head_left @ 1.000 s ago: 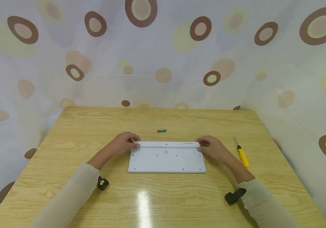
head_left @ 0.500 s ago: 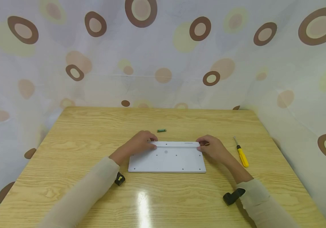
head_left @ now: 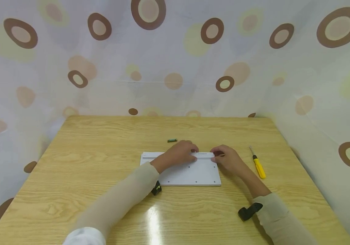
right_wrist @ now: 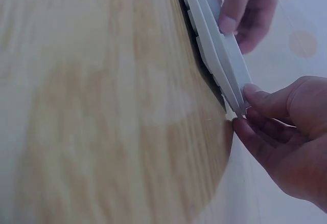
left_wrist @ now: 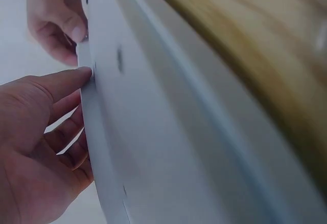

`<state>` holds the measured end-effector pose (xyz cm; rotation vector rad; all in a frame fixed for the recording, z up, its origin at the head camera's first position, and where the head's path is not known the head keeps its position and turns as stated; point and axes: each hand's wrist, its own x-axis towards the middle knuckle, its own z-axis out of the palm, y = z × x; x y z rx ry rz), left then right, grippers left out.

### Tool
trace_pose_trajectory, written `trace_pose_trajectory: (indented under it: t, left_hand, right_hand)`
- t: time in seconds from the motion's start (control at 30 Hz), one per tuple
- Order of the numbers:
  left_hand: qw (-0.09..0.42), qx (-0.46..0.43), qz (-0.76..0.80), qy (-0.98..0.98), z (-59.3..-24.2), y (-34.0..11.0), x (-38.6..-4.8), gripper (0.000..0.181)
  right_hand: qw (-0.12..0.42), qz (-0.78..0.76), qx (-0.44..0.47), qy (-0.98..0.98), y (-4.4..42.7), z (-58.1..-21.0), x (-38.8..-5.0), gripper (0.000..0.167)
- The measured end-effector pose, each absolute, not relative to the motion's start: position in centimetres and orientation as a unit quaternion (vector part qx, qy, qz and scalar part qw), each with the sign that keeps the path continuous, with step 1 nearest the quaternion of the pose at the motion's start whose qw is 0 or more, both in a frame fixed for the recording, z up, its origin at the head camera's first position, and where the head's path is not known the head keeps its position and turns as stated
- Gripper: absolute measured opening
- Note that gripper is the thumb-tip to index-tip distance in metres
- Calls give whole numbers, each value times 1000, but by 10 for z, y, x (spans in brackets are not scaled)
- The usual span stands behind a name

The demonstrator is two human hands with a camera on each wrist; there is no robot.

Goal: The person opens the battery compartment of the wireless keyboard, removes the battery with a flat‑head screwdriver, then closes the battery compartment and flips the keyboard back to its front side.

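Observation:
A white keyboard (head_left: pixel 203 173) lies face down on the wooden table, with screw heads dotting its underside; keys show along its tilted edge in the right wrist view. My left hand (head_left: pixel 179 153) reaches across it and pinches the raised far edge right of the middle, thumb on the underside and fingers behind. At the far right corner my right hand (head_left: pixel 228 159) grips the same edge between thumb and fingers. In the left wrist view, the left hand (left_wrist: pixel 38 137) and right hand (left_wrist: pixel 59 19) are close together along the keyboard's edge (left_wrist: pixel 110 132).
A small green battery (head_left: pixel 172 140) lies just beyond the keyboard. Right of my right hand is a screwdriver (head_left: pixel 259 166) with a yellow handle. Patterned curtain (head_left: pixel 173 81) surrounds the table (head_left: pixel 107 136) at the back and sides.
My left hand has slid rightward along the keyboard's far edge, from its left corner to past the middle. The right hand and the keyboard have stayed in place.

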<state>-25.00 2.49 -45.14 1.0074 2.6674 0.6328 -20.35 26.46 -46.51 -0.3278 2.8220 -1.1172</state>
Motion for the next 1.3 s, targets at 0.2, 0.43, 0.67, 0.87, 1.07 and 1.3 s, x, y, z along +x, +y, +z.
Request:
trace_pose_trajectory:
  t: [0.2, 0.43, 0.67, 0.87, 1.07, 1.3]
  left_hand:
    - [116, 359, 222, 899, -450, 51, -250, 34]
    - [113, 371, 205, 899, -455, 70, -253, 35]
    - [109, 359, 205, 904, -454, 75, -257, 35]
    - [91, 358, 239, 898, -439, 71, -261, 33]
    - [74, 356, 280, 889, -418, 65, -267, 32]
    - [48, 345, 360, 866, -393, 56, -273, 31]
  right_hand:
    - [60, -373, -88, 922, 267, -464, -200, 32]
    - [65, -379, -79, 920, 274, -463, -184, 36]
    - [104, -401, -64, 908, 279, -465, -161, 32]
    - [113, -469, -50, 874, 280, -458, -143, 38]
    - [90, -521, -53, 847, 281, -444, -133, 45]
    - [57, -580, -71, 810, 278, -411, -127, 48]
